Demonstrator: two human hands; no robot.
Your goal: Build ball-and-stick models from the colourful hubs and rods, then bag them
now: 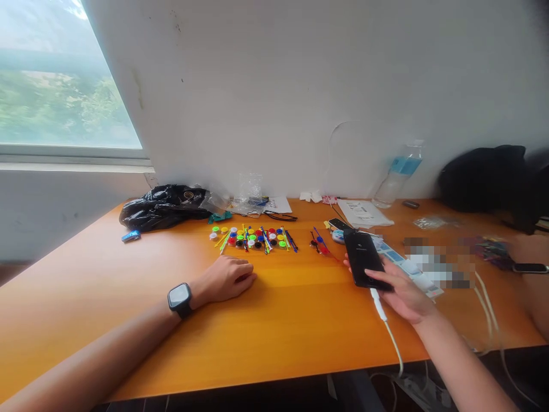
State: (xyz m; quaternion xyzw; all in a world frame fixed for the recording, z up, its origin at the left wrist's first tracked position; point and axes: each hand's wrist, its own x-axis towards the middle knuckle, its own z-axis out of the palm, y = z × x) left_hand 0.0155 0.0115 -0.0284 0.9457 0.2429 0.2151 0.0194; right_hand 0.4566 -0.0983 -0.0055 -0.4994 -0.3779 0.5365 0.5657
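Black and shiny, the phone [362, 254] is gripped by the right hand [403, 294] over the right side of the worktop [278, 326]. The left hand [223, 278] lies curled near some bright little pieces [251, 243]; I cannot tell if it holds anything.

No text is standing out legibly: the black phone [362, 256] is showing a pale logo over tiny lettering; the white sheet [364, 213] is bearing blurred print.

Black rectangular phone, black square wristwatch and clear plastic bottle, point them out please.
Black rectangular phone [363, 256], head view: middle of its dark screen.
Black square wristwatch [179, 297], head view: its pale face.
Clear plastic bottle [404, 166], head view: its blue label.
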